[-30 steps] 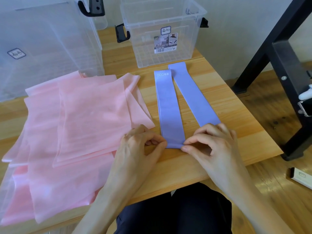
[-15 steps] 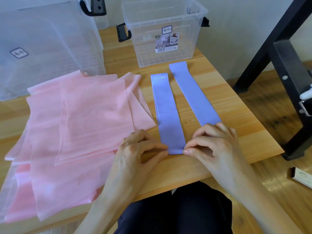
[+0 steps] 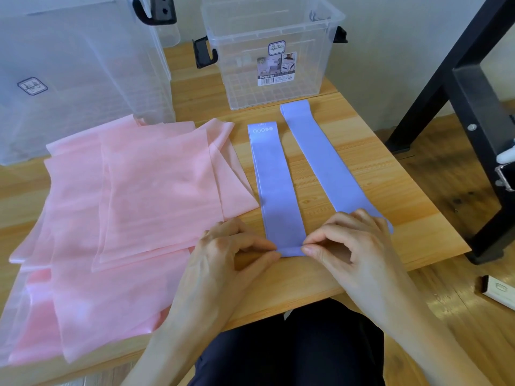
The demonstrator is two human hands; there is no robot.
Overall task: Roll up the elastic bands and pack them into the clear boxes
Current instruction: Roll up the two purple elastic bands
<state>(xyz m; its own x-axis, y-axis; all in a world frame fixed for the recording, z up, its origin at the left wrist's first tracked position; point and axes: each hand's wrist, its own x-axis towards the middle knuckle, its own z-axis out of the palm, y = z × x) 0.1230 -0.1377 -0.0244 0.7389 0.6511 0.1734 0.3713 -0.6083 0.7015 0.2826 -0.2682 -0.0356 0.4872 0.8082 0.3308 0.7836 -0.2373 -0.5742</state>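
Leftmost, upper left of frame: large clear storage box [image 3: 78, 79], black latch handle [image 3: 153, 12] at its top right corner. Below it, a stack of pink elastic sheets [image 3: 125, 204] spread flat over the left half of the wooden tabletop [image 3: 390, 176], lower edge hanging past the near table edge.

Centre top: smaller clear storage box [image 3: 273, 51], open top, barcode label on the front wall, black latches on both sides.

Centre: purple elastic band with printed dots [image 3: 276, 185] lies flat and lengthwise, far end near the small box, near end turned over into a short first fold or roll at lower centre. Left hand [image 3: 223, 254] pinches that rolled end at its left corner, thumb and forefinger curled. Right hand [image 3: 348, 246] pinches the same end at its right corner, other fingers curled loosely above.

Just right of it: second purple elastic band [image 3: 320, 160], flat, angled slightly, far end touching or almost touching the small box; near end runs under the right hand.

Right of frame: black metal frame legs [image 3: 459, 107] standing on the wood floor. Lower right edge: small white box [image 3: 498, 293] on the floor. Bottom centre: person's dark trousers [image 3: 292, 349].
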